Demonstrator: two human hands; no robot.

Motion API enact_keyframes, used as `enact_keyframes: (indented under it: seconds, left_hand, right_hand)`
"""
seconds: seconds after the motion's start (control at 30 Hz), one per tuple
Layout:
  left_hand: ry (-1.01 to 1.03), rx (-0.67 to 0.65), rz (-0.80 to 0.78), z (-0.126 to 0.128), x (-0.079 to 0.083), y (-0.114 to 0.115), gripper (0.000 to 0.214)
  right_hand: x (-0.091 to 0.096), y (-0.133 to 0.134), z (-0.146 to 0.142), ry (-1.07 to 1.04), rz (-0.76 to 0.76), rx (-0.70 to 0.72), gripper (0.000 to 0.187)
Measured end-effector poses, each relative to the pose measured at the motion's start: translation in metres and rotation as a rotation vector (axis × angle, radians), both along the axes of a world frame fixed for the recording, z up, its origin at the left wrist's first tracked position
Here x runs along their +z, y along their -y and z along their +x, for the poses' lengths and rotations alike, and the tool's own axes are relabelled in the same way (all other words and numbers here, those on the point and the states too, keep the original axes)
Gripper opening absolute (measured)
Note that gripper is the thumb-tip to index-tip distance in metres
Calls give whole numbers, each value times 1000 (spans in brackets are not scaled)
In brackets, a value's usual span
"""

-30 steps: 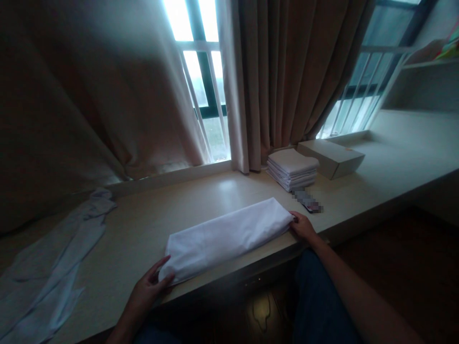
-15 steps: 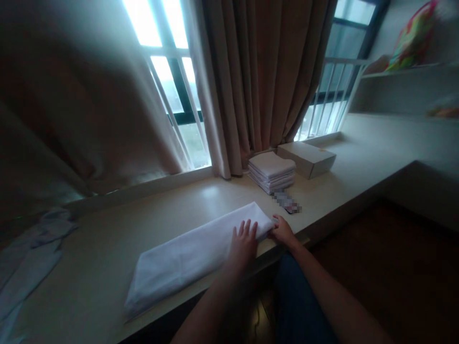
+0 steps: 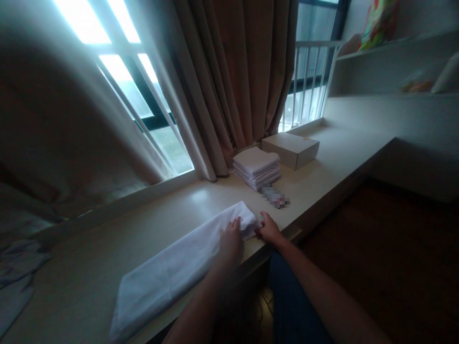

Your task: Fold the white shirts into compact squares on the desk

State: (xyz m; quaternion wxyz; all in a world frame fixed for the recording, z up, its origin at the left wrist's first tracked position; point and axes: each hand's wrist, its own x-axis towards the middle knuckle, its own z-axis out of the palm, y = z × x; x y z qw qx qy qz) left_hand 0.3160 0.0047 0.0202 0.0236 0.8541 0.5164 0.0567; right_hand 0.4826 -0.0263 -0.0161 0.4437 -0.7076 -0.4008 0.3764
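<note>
A long, folded white cloth [image 3: 172, 267] lies along the near side of the pale ledge, its right end slightly raised and puffed. My left hand [image 3: 230, 241] rests flat on top of it near that end, fingers stretched out. At the right end, my right hand [image 3: 270, 230] has its fingers closed at the lower corner of the cloth, with the thumb above. The exact grip is partly hidden. Just beyond stands a neat stack of folded white cloths [image 3: 256, 167], with a small blurred-out object [image 3: 274, 196] in front of it.
A white box [image 3: 292, 150] sits behind the stack. Crumpled pale cloth [image 3: 21, 267] lies at the far left of the ledge [image 3: 344, 157]. Brown curtains [image 3: 247, 71] hang by the barred windows. Shelves [image 3: 380, 53] are at the right, above a dark floor.
The view has turned so that everything shifts left. My left hand lies closer to the cloth's right end, and that end looks more lifted and rounded at my right hand.
</note>
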Motion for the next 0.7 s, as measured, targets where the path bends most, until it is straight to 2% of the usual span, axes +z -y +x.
enact_keyframes:
  seconds: [0.2,0.33,0.43,0.5,0.7]
  left_hand:
    - [-29,-95,-53,8,-4,7,61]
    - [-59,-84,-228,12,6,-1,63]
    - [-114,-147,-306,7,13,-10,67]
    - [-125,-151,-289,2,11,-11,72]
    - [-73,-6,-123,8,-4,3,65]
  right_hand:
    - [2,-2,-3,-178,-6,-40,88]
    - [-1,-3,-3,-211,-8,-59,84]
    - [-1,-4,-3,-230,-13,-81,77]
    - [1,-4,-4,-239,-16,-98,73]
    - [9,-2,-4,-248,-12,-86,66]
